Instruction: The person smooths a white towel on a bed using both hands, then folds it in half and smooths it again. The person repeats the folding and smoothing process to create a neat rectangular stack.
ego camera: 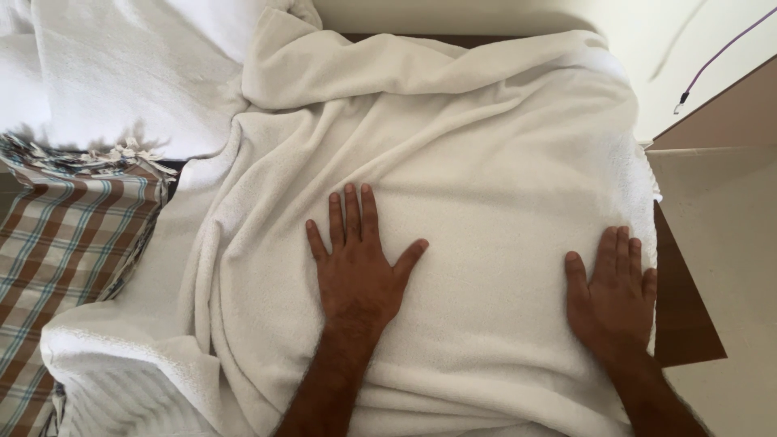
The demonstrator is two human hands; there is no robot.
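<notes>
A large white terry towel [486, 137] lies spread and wrinkled over a dark brown table. My left hand [356, 259] rests flat on the towel near its middle, palm down, fingers apart. My right hand [615, 291] lies flat on the towel's right edge, fingers together and pointing away from me. Neither hand holds anything. Folds bunch up along the towel's left side and far edge.
A brown, white and blue checked cloth [57, 251] with a fringe lies at the left. More white fabric [105, 73] is piled at the far left. The brown table edge [684, 316] shows at the right, above a pale floor. A thin purple cord [716, 57] hangs at the top right.
</notes>
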